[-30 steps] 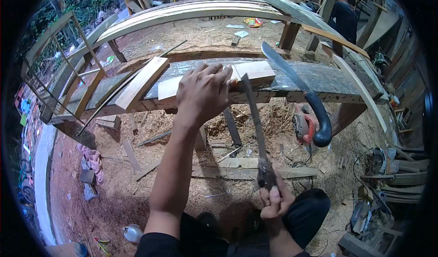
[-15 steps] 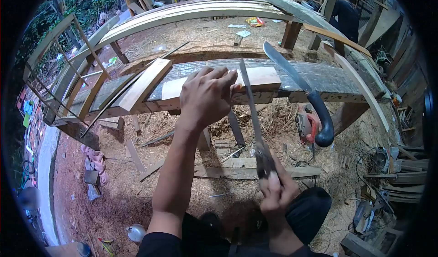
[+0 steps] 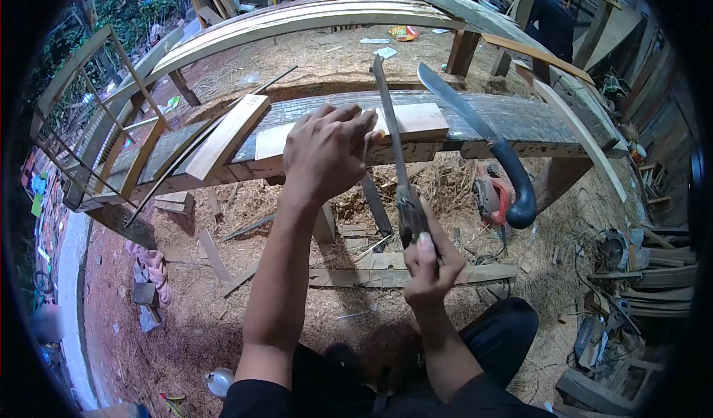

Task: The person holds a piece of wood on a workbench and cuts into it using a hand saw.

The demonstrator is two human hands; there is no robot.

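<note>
My left hand (image 3: 327,147) presses down on a pale wooden board (image 3: 420,123), its fingers curled over the top and the thumb close to a saw blade. The board lies along a dark, weathered beam (image 3: 535,125). My right hand (image 3: 434,269) is wrapped round the dark handle of a handsaw (image 3: 394,125). The saw is seen nearly edge-on, its blade crossing the board just right of my left thumb. How deep it sits in the wood, I cannot tell. A machete (image 3: 464,113) with a curved black handle rests on the beam to the right, its handle overhanging the near edge.
Another pale board (image 3: 230,136) lies slantwise on the beam to the left, near a wooden frame (image 3: 122,121). A red power tool (image 3: 494,195) sits on the shavings-covered ground below. Long planks (image 3: 312,18) span the back. A person (image 3: 553,21) is at the far right.
My right hand has moved forward with the handsaw, so the blade reaches farther past the board. My left hand keeps its place on the board. The whole view has shifted slightly.
</note>
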